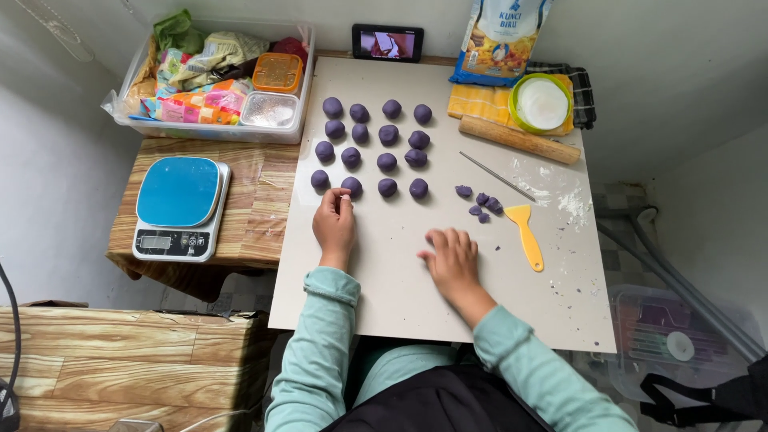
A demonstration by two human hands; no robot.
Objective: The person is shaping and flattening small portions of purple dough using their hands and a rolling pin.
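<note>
Snacks fill clear bin [128, 108]; left hand [334, 224] touches purple dough ball [351, 186].

Blue kitchen scale [179, 208] sits at 9 o'clock on a wood-grain table [256, 200]. Clear plastic bin [210, 128] of packets at 11 o'clock. Small screen [388, 42] at 12 o'clock. Flour bag [498, 40], green-rimmed bowl [542, 104] and wooden rolling pin [518, 139] at 1 o'clock. Yellow scraper [526, 234] and thin metal rod [496, 176] at 3 o'clock.
</note>
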